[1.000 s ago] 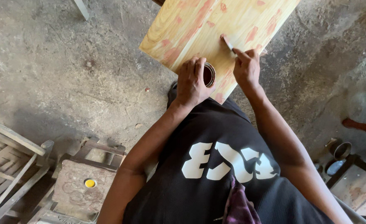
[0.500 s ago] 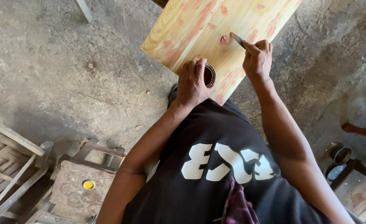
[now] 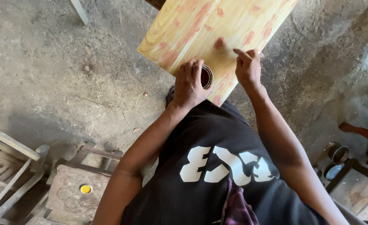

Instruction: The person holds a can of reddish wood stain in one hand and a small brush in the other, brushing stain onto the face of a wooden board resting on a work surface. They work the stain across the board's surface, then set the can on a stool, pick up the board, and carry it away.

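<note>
Clearly the biggest thing before you is the pale wooden board [image 3: 200,25], blotched with reddish stain marks and jutting out over the dusty floor [image 3: 67,75]. It looks stiff and fairly heavy, and its wet patches would likely smear, so take it by a dry edge. Next comes the small round tin [image 3: 206,76] of dark liquid, sitting at the board's near edge. Your left hand [image 3: 189,85] is wrapped around its side; it is likely light, rigid and quick to spill, so grip the wall and keep it level. Your right hand [image 3: 248,66] is curled with fingertips pinched just beside a fresh red smear; whether they hold something small, I cannot tell.
</note>
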`<control>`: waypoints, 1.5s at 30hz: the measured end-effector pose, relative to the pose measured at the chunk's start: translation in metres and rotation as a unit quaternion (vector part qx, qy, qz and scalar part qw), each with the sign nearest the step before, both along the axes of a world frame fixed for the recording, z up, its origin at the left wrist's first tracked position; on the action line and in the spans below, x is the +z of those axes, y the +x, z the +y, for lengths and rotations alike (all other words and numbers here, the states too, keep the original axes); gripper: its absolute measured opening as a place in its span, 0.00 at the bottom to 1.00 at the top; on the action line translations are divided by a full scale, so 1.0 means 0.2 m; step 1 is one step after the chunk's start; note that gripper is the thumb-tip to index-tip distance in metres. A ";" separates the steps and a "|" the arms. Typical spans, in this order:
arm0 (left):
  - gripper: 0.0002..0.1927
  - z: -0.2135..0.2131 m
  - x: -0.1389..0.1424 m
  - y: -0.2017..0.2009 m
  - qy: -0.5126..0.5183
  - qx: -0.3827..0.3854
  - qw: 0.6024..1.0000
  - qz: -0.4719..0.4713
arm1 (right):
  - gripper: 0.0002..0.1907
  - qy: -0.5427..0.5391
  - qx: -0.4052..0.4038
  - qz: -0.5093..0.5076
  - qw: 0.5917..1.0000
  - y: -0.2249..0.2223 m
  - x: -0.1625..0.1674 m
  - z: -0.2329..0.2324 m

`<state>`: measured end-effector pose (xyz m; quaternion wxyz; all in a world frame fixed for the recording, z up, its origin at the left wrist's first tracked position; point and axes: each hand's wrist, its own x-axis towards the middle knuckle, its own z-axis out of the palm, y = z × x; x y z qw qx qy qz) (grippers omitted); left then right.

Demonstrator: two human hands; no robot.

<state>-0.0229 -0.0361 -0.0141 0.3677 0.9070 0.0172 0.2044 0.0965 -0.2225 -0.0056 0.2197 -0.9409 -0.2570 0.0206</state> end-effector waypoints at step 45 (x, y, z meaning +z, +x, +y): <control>0.35 -0.05 0.01 -0.03 0.195 -0.025 0.976 0.091 | 0.15 -0.080 0.172 -0.059 0.980 -0.19 0.29 0.39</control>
